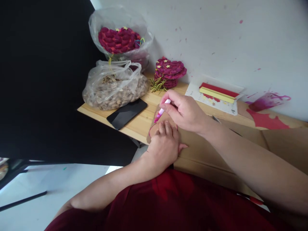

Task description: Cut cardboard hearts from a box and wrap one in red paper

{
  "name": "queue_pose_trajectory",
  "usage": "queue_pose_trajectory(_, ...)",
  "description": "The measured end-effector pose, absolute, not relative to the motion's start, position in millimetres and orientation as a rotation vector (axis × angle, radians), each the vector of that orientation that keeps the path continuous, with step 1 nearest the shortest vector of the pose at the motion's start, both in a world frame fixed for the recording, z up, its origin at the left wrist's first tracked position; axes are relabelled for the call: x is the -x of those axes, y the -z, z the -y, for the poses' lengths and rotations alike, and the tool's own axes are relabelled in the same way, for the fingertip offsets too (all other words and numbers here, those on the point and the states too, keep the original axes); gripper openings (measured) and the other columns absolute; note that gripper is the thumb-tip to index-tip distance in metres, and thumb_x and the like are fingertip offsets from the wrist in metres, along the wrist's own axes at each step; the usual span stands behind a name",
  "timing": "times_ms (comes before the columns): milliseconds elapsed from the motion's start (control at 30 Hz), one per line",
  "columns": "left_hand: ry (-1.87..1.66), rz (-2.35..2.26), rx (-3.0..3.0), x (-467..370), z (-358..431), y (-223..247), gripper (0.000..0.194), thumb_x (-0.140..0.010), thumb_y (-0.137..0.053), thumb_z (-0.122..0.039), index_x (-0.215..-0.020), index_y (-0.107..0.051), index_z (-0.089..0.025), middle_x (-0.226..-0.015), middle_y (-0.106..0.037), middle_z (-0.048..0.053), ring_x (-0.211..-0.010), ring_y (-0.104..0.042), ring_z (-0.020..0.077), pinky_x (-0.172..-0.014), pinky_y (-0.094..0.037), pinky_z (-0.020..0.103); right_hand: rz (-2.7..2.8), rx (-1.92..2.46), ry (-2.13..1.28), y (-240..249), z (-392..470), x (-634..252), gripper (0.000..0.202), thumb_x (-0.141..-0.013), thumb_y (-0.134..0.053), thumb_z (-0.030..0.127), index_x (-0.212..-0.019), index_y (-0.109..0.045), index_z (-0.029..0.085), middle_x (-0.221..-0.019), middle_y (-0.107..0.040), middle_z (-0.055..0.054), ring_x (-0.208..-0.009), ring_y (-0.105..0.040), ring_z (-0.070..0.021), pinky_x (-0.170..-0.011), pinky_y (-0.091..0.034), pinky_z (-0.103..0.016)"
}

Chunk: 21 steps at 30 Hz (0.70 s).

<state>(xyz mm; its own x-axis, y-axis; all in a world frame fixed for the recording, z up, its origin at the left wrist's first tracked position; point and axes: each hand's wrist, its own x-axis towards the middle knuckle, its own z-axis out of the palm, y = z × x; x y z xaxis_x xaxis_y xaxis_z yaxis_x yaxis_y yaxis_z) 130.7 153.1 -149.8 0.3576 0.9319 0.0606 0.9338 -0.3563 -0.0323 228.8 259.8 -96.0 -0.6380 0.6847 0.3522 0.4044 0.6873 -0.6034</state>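
My right hand (184, 110) is closed around a marker pen (164, 109) with a white barrel and a pink tip end. The pen slants down, its tip at the brown cardboard (151, 136). A thin pink curved line shows on the cardboard near the tip. My left hand (166, 142) lies palm down on the cardboard, just below the pen, with its fingers pressed on the surface. From under it peeks a pink-red point (183, 147), seemingly part of a flat cut shape; most of that is hidden.
A black phone (127, 114) lies left of the cardboard. Behind it stand a plastic bag of brown shell-like pieces (115, 93) and a bag with a purple-red decorated piece (119, 40). Stacked star-trimmed pieces (169, 72), paper strips (218, 93) and a red cutout (267, 120) lie near the wall.
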Motion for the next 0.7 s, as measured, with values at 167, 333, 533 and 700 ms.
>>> queue_pose_trajectory(167, -0.013, 1.752, 2.556, -131, -153, 149, 0.08, -0.098, -0.039, -0.069, -0.134, -0.064, -0.002, -0.129, -0.066, 0.031, -0.128, -0.06, 0.0443, -0.091, -0.058, 0.048, 2.362, 0.813, -0.751, 102, -255, -223, 0.013, -0.1, -0.056, 0.033, -0.092, -0.059, 0.023, -0.071, -0.063, 0.002, -0.06, -0.051, -0.0147, -0.061, -0.036, -0.029)
queue_pose_trajectory(333, 0.014, 1.739, 2.538, -131, -153, 152, 0.085, -0.097, -0.038, -0.072, -0.134, -0.063, 0.0, -0.128, -0.066, 0.034, -0.121, -0.064, 0.0447, -0.087, -0.059, 0.047, 2.365, 0.825, -0.815, 104, -253, -221, 0.012, -0.1, -0.056, 0.03, -0.092, -0.06, 0.022, -0.075, -0.066, 0.001, -0.063, -0.055, -0.0144, -0.062, -0.039, -0.027)
queue_pose_trajectory(533, 0.001, 1.71, 2.546, -131, -152, 154, 0.085, -0.096, -0.038, -0.072, -0.132, -0.065, 0.0, -0.12, -0.069, 0.033, -0.117, -0.067, 0.0442, -0.085, -0.059, 0.046, 2.368, 0.813, -0.804, 107, -254, -217, 0.011, -0.099, -0.056, 0.028, -0.091, -0.06, 0.021, -0.077, -0.069, 0.0, -0.068, -0.06, -0.0148, -0.065, -0.04, -0.027)
queue_pose_trajectory(700, 0.044, 1.699, 2.534, -131, -152, 156, 0.083, -0.096, -0.039, -0.071, -0.129, -0.067, -0.001, -0.117, -0.07, 0.032, -0.117, -0.066, 0.0448, -0.083, -0.06, 0.047, 2.349, 0.812, -0.873, 111, -255, -216, 0.009, -0.1, -0.056, 0.027, -0.092, -0.059, 0.022, -0.076, -0.07, 0.002, -0.065, -0.06, -0.0141, -0.064, -0.041, -0.027)
